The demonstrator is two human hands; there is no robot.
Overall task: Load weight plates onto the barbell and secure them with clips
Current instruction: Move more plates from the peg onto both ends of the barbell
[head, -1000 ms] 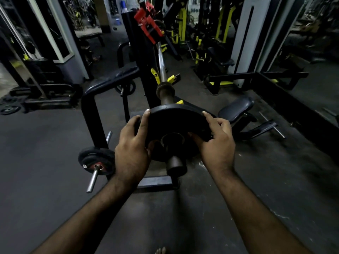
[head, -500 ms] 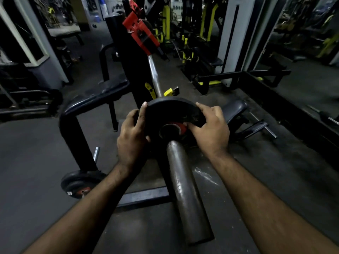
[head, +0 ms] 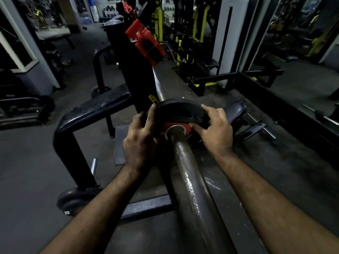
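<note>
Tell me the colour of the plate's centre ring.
Orange-red hub, clearest in the head view.

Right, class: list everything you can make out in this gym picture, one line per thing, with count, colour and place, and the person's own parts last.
Weight plate: one, black with orange hub, on the barbell sleeve.
Barbell: one, grey steel, running from the near foreground away to the rack.
Rack upright: one, black, centre.
Red bar hook: one, red, on the upright.
Spare plate: one, black, on a low peg, lower left.
Padded bench: one, black, right of the plate.
Left hand: holds the plate's left edge.
Right hand: holds its right edge.
</note>
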